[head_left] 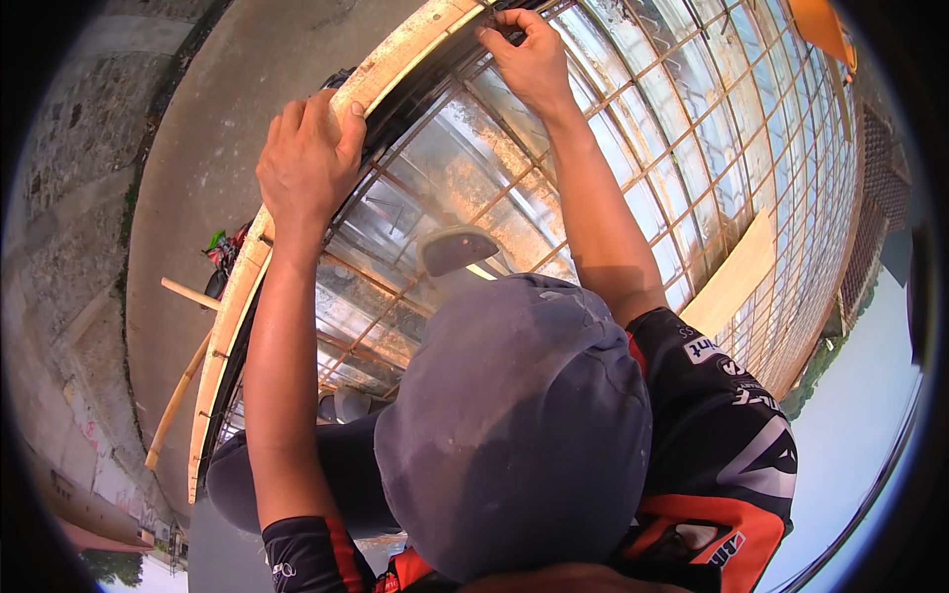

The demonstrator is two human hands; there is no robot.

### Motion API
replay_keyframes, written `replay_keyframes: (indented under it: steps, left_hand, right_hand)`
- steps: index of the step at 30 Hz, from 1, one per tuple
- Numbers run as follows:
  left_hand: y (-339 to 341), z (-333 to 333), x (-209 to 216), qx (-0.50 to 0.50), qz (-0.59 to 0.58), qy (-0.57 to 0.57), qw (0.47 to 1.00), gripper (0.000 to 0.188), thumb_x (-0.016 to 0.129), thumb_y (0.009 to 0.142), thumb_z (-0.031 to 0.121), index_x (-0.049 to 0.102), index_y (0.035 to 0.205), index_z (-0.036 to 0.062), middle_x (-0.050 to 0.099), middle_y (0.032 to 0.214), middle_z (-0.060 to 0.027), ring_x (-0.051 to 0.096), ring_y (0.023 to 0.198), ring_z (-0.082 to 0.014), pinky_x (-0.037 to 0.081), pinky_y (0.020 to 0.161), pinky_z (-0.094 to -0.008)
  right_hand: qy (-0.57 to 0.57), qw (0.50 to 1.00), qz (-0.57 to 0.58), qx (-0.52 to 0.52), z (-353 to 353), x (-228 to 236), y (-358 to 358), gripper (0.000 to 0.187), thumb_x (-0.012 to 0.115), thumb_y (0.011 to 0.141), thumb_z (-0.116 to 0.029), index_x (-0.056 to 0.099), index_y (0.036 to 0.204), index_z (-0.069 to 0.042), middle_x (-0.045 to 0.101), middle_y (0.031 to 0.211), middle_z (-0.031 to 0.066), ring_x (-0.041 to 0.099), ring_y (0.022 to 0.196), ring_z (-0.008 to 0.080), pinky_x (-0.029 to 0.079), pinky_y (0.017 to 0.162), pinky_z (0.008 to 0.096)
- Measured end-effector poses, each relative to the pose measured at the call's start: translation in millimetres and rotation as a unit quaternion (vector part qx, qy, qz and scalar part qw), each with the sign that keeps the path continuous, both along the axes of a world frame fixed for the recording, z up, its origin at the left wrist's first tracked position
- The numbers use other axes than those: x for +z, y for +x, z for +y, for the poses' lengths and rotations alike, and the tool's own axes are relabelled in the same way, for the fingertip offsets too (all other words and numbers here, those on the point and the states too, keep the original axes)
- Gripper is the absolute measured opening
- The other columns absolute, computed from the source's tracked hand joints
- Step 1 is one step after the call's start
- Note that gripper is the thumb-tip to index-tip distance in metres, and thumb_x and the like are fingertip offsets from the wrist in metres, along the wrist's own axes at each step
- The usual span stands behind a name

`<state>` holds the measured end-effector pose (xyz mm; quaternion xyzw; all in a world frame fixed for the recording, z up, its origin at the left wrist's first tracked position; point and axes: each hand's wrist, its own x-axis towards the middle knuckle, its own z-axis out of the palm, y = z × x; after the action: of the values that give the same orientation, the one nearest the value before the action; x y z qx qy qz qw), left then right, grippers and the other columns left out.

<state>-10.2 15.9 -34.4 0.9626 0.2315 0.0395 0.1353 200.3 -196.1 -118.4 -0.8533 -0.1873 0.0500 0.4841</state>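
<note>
A long pale wooden board [395,61] curves along the edge of a steel bar grid, with nails along its length. My left hand [308,163] is closed over this board, its thumb on the inner side and its fingers over the outer side. Farther along, at the top of the view, my right hand [529,59] pinches thumb and forefinger together beside the board's inner edge. Something small and dark shows at those fingertips, too small to name. Between my forearms lies the rusty bar grid [484,203] over shiny metal sheeting.
A loose pale plank [736,272] lies on the grid at the right. Outside the board, a wooden stick [178,400] slants down at the left, above the concrete ground [203,128]. An orange object [820,30] is at the upper right. A grey cap [514,425] hides the lower middle.
</note>
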Motion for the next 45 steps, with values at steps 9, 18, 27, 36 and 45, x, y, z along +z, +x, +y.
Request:
replay_keyframes:
  steps: [9, 18, 27, 36, 45]
  left_hand:
    - [-2, 0, -1, 0.003, -0.032, -0.006, 0.999, 0.042, 0.07, 0.105, 0.049, 0.08, 0.125, 0.0132, 0.076, 0.114, -0.0096, 0.074, 0.108, -0.0324, 0.061, 0.09, -0.0473]
    - [-3, 2, -1, -0.004, -0.026, -0.007, 1.0, 0.043, 0.068, 0.107, 0.049, 0.078, 0.128, 0.0125, 0.075, 0.115, -0.0108, 0.074, 0.11, -0.0334, 0.061, 0.091, -0.0481]
    - [-5, 2, -1, 0.003, -0.027, 0.0, 1.0, 0.043, 0.068, 0.108, 0.049, 0.079, 0.129, 0.0132, 0.075, 0.115, -0.0103, 0.074, 0.11, -0.0336, 0.061, 0.091, -0.0476]
    - [-4, 2, -5, -0.002, -0.05, 0.002, 0.999, 0.042, 0.072, 0.104, 0.049, 0.08, 0.125, 0.0135, 0.076, 0.112, -0.0089, 0.074, 0.105, -0.032, 0.062, 0.087, -0.0477]
    - [-2, 2, -1, -0.006, -0.021, -0.013, 1.0, 0.046, 0.066, 0.109, 0.05, 0.078, 0.131, 0.0113, 0.075, 0.118, -0.0117, 0.074, 0.113, -0.0346, 0.06, 0.093, -0.0485]
  right_hand:
    - [0.101, 0.993, 0.063, 0.011, -7, -2, 1, 0.024, 0.086, 0.099, -0.022, 0.077, 0.113, -0.005, 0.08, 0.1, 0.0023, 0.072, 0.093, 0.0104, 0.056, 0.084, 0.0289]
    - [0.061, 0.996, 0.043, 0.046, -26, 22, 13, 0.018, 0.087, 0.099, -0.025, 0.083, 0.106, -0.008, 0.08, 0.098, 0.0023, 0.07, 0.089, 0.0092, 0.053, 0.08, 0.0272]
    - [0.048, 0.992, 0.1, -0.052, -10, 29, -14, 0.02, 0.084, 0.102, -0.025, 0.081, 0.106, -0.006, 0.08, 0.095, 0.0056, 0.073, 0.085, 0.017, 0.055, 0.077, 0.0313]
    - [0.133, 0.986, 0.015, -0.098, -16, 13, -18, 0.023, 0.084, 0.101, -0.012, 0.069, 0.116, -0.001, 0.08, 0.109, 0.0086, 0.074, 0.09, 0.0141, 0.059, 0.08, 0.0301]
    - [0.219, 0.951, 0.217, -0.001, -8, 28, -13, 0.061, 0.082, 0.099, -0.002, 0.041, 0.144, -0.002, 0.069, 0.128, 0.0187, 0.072, 0.083, 0.0136, 0.058, 0.067, 0.0272]
